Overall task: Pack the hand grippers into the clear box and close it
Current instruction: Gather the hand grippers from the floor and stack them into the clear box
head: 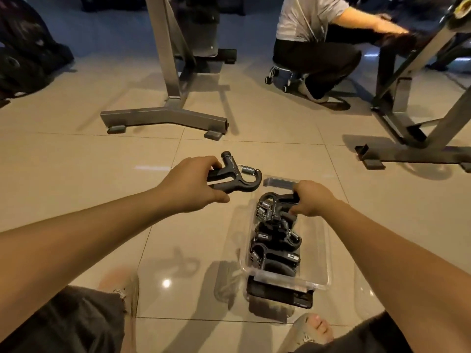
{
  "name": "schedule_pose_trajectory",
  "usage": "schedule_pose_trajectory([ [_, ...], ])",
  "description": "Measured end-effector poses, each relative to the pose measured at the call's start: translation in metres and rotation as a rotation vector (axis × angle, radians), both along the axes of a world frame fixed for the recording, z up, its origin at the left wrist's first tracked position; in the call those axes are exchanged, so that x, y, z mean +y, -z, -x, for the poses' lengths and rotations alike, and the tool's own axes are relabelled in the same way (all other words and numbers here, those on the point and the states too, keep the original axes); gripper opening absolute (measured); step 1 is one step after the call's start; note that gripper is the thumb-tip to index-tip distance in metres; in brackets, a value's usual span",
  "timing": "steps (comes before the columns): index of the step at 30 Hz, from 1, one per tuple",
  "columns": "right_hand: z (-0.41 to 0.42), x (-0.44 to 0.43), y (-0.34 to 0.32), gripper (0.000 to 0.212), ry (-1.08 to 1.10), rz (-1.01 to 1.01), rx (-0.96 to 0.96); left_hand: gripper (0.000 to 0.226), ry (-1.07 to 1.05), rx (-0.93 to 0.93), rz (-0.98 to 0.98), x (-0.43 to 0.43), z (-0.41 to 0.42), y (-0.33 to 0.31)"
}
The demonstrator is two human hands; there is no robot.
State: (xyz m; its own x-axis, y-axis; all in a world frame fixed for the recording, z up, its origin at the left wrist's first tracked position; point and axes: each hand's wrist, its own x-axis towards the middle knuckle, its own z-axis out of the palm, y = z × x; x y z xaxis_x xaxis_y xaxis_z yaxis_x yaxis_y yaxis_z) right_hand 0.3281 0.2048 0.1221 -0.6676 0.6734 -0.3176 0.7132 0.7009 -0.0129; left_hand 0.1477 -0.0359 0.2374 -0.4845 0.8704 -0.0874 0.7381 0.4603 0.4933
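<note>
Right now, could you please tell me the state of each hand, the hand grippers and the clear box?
Left hand: shut on a black spring hand gripper, held above the floor, outside the box.
Right hand: gripping a black hand gripper in the box.
Clear plastic box: open, no lid on, several grippers inside.

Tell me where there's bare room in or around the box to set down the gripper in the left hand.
Inside the clear box, the strip along its right wall looks bare. Its left and middle are crowded with stacked hand grippers, and the right hand fills the far end. Open floor tiles lie left of the box, below the left hand and its held gripper.
</note>
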Motion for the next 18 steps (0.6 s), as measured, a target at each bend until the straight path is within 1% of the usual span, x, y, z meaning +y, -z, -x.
schedule_pose_trajectory([
  [2,0.007,0.009,0.02,0.034,-0.024,-0.047,-0.004,0.059,0.03,0.01,-0.016,0.009,0.004,0.01],
  [7,0.021,0.03,0.061,0.049,-0.005,-0.001,0.008,0.064,0.098,0.08,0.02,0.017,0.027,0.032],
  [11,0.024,0.046,0.088,0.048,0.036,0.023,0.062,0.06,0.141,0.089,0.046,0.031,0.041,0.041],
  [14,0.024,0.046,0.107,0.047,0.039,0.022,0.073,0.062,0.155,0.086,0.047,0.042,0.046,0.045],
  [18,0.025,0.051,0.129,0.048,-0.001,-0.078,0.037,0.061,0.195,0.068,0.057,0.06,0.047,0.053],
])
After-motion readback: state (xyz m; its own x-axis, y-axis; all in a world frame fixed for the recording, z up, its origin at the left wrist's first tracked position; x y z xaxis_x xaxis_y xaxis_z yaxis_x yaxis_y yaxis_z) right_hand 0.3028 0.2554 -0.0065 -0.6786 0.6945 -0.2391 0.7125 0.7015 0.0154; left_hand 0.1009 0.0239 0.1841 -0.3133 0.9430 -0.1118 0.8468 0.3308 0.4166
